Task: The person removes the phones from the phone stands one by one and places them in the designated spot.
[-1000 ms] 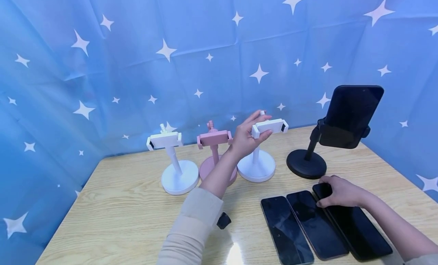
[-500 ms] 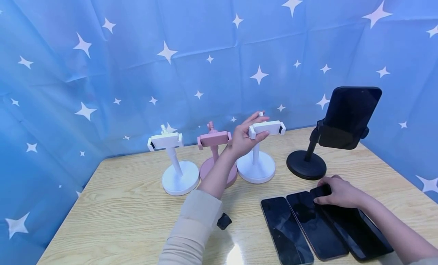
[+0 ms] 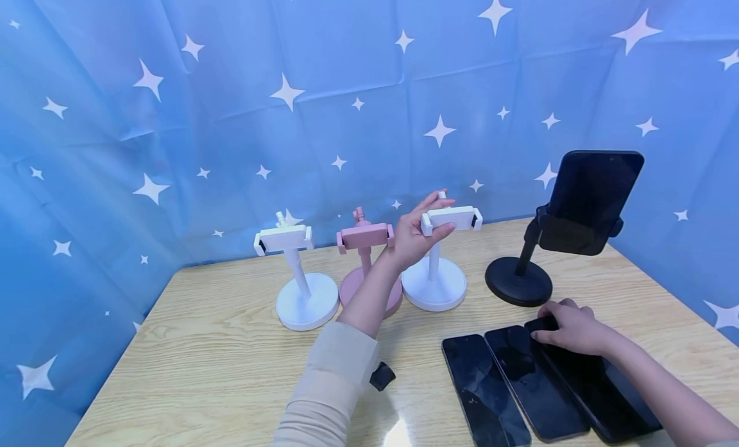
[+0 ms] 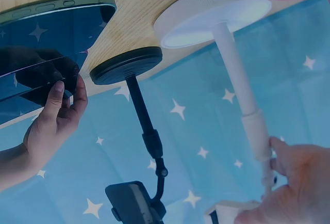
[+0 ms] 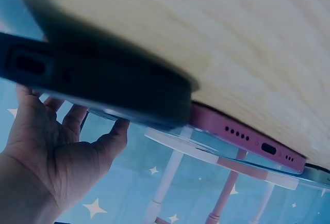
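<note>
My left hand (image 3: 414,237) holds the clamp of a white phone stand (image 3: 437,290), thumb in front and fingers behind. In the left wrist view this hand (image 4: 296,182) is at the top of the stand's pole. My right hand (image 3: 574,328) grips the upper end of the rightmost black smartphone (image 3: 600,389) by its edges. From the right wrist, this phone (image 5: 103,87) is seen end-on, with the thumb at one edge. A middle smartphone (image 3: 543,396) with a pink frame and a left smartphone (image 3: 482,383) lie beside it, screens up.
A black stand (image 3: 519,281) at the right holds an upright black phone (image 3: 591,203). Another white stand (image 3: 306,303) and a pink stand (image 3: 362,236) stand to the left. A small black piece (image 3: 382,376) lies near my left sleeve. A starry blue curtain (image 3: 231,126) hangs behind.
The held clamp has shifted slightly left with my left hand. The rightmost phone's upper end has moved slightly left toward the middle phone. The head view has tilted a little.
</note>
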Motion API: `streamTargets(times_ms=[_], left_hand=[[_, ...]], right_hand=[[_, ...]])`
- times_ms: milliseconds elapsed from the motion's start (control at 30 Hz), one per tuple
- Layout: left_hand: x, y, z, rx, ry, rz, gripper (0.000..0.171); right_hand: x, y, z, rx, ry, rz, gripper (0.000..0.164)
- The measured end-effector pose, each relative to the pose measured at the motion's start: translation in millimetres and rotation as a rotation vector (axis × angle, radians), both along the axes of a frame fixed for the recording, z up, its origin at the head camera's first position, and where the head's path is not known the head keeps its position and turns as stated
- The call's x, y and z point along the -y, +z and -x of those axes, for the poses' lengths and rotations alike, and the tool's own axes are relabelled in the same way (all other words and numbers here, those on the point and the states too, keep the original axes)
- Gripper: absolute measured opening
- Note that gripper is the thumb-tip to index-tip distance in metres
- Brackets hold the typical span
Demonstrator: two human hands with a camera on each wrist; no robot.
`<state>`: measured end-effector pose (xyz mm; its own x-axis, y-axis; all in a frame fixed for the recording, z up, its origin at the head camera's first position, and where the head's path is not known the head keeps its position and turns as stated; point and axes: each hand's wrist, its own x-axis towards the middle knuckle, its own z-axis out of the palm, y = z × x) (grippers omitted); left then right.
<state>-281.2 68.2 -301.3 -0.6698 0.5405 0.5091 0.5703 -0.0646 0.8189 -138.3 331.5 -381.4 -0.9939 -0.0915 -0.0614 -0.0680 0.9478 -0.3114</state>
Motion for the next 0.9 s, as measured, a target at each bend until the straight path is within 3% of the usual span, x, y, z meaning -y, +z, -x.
streamTargets(times_ms=[133, 267, 400, 500, 667, 800, 900], left_hand=[[1.4, 0.6, -0.3, 0.032, -0.034, -0.019, 0.041], [7.5, 12.2, -13.6, 0.069, -0.055, -0.025, 0.041], [5.5, 7.6, -11.5, 0.121, -0.061, -0.040, 0.042], [0.4, -2.4, -4.8, 0.178, -0.045, -0.057, 0.042], [-4.1, -6.6, -10.0, 0.252, -0.005, -0.104, 0.041], [-4.8, -7.2, -16.7, 0.338, 0.004, -0.172, 0.043], [-1.3, -8.5, -22.4, 0.429, 0.077, -0.160, 0.040]], right_hand=[[-0.9, -0.5, -1.1, -0.016, 0.012, -0.003, 0.038], [-1.8, -1.0, -1.3, -0.018, 0.023, -0.002, 0.038], [-2.0, -1.2, -1.0, -0.015, 0.023, -0.006, 0.038], [-1.9, -1.0, -0.9, -0.016, 0.023, -0.014, 0.038], [-2.2, -0.6, -2.4, -0.026, 0.033, -0.029, 0.039], [-4.2, 5.6, -3.7, 0.019, 0.049, 0.002, 0.052], [-7.3, 14.2, -5.3, 0.082, 0.062, 0.049, 0.062]])
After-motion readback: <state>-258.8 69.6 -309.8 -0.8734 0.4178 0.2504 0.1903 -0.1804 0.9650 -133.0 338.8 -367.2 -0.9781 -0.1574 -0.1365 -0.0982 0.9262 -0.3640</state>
